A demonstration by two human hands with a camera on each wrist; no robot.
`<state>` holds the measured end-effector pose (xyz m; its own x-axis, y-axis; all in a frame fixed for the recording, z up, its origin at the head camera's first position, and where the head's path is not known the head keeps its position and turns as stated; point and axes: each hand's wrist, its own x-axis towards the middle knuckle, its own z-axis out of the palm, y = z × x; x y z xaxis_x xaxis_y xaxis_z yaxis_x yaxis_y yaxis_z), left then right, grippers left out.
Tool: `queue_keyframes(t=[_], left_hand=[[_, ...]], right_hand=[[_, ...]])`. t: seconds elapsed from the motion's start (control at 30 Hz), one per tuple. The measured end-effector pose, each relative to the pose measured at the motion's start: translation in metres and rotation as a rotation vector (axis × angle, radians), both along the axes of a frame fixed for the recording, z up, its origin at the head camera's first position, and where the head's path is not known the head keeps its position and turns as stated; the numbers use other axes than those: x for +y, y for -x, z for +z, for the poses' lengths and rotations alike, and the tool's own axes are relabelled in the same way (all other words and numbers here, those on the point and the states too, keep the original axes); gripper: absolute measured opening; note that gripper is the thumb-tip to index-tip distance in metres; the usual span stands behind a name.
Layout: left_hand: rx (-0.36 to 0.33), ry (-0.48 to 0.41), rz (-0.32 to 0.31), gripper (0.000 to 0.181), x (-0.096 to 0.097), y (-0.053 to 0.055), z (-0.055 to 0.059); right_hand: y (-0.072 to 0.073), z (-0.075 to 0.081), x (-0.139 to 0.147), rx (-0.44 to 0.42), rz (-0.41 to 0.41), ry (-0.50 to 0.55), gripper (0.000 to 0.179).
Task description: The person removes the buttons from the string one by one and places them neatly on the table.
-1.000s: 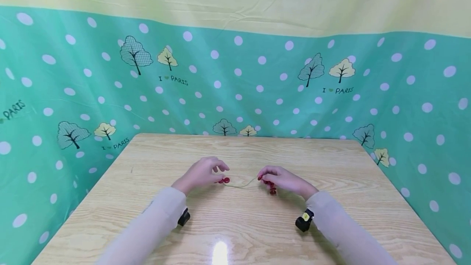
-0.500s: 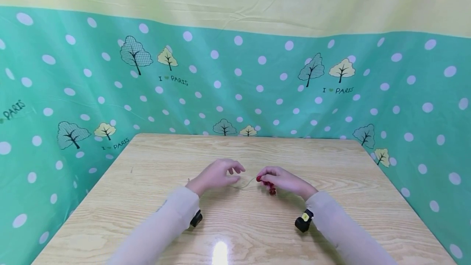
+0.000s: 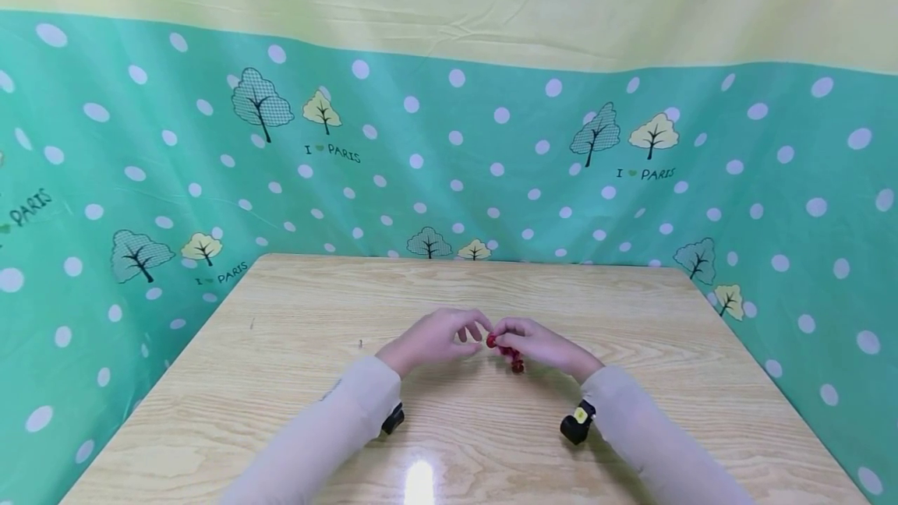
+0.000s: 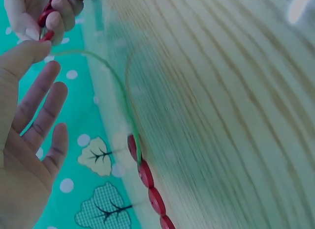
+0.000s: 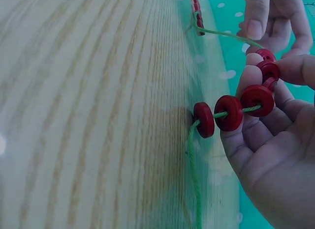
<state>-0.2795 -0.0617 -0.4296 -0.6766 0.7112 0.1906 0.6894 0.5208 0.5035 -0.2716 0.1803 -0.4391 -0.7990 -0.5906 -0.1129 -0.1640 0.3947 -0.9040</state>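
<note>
Red round buttons (image 5: 228, 113) are threaded on a thin green cord (image 5: 194, 175). My right hand (image 3: 543, 345) pinches some of them between thumb and fingers, and the rest of that group hangs below. My left hand (image 3: 438, 337) is right beside it, fingers loosely spread. In the left wrist view, the left thumb (image 4: 37, 49) comes close to the top button held by the right hand. From there the cord arcs down to another row of red buttons (image 4: 156, 200) on the table, which the left hand hides in the head view.
The light wood-grain table (image 3: 316, 287) lies under both hands. Behind it and at its sides hangs a green and yellow cloth (image 3: 477, 139) with dots and trees. A black wrist camera (image 3: 577, 427) sits below the right cuff.
My left hand has moved right across the table, from the far row of buttons to beside the right hand. The right hand has stayed almost still, holding its buttons.
</note>
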Motion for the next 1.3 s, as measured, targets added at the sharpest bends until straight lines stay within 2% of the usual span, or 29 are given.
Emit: queue_keyframes(t=[0.2,0.4,0.63,1.1,1.3], left_hand=[[0.016,0.025,-0.007,0.028,0.009,-0.003,-0.001],[0.051,0.002,0.002,0.026,0.014,-0.003,0.000],[0.107,-0.023,-0.010,0.025,0.014,0.000,0.001],[0.087,-0.053,0.023,0.020,0.010,0.002,0.008],[0.061,-0.044,0.038,0.021,0.007,0.004,0.008]], right_hand=[[-0.001,0.000,0.000,0.006,0.008,0.003,0.027],[-0.003,0.001,0.001,-0.010,0.022,0.027,0.027],[-0.002,0.000,0.002,0.006,0.022,-0.008,0.029],[-0.001,-0.001,0.008,0.001,0.035,-0.046,0.044],[-0.003,0.001,0.007,-0.004,0.045,-0.025,0.038]])
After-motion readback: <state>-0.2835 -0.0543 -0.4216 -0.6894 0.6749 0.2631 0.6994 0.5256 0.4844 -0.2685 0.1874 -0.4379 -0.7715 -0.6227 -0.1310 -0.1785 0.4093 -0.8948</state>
